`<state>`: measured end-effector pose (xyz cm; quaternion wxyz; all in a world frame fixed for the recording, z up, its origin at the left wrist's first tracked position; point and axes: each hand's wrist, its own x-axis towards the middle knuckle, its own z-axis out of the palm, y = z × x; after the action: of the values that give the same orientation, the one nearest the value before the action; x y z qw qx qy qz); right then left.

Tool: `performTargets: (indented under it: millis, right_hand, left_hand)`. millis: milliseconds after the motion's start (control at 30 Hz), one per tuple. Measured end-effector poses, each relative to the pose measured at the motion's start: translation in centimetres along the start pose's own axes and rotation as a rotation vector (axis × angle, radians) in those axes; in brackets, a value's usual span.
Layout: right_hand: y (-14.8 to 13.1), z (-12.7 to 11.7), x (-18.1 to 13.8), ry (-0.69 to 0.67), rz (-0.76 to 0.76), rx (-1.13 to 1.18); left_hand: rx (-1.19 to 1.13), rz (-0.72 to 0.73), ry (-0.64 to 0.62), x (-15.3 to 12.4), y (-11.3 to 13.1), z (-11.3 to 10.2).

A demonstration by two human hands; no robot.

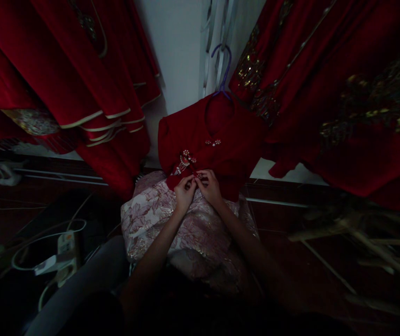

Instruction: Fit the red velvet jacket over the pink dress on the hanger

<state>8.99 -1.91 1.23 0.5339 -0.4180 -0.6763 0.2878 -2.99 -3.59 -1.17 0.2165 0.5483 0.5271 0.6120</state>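
Observation:
A dark red garment [228,140] on a purple hanger [224,70] lies spread over a pink floral cushion [151,219]. It has pearl-beaded clasps, one near the collar [213,143] and one with a tassel [185,159]. My left hand [184,192] and my right hand [210,186] meet at the garment's lower front edge. Both pinch the red cloth near a small beaded fastening, fingers curled together. What sits between the fingertips is too small to make out.
Red velvet garments with cream trim [91,93] hang at the left, and gold-embroidered red ones [326,84] at the right. A white power strip with cables [63,254] lies on the dark floor at the left. Pale wooden sticks [361,238] lie at the right.

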Motion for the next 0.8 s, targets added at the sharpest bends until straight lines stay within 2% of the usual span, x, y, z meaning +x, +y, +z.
performTargets:
  millis: [300,567,800]
  right_hand:
    - [-0.3,-0.3,0.3,0.012,0.103,0.070]
    - [0.0,-1.6,1.6,-0.124,0.235,0.229]
    - [0.0,-2.0,1.8,-0.165,0.252,0.248]
  left_hand:
    - [-0.001,0.010,-0.033,0.0,0.3,0.0]
    - [-0.014,0.044,-0.044,0.0,0.5,0.0]
    - [-0.022,0.024,-0.019,0.0,0.6,0.1]
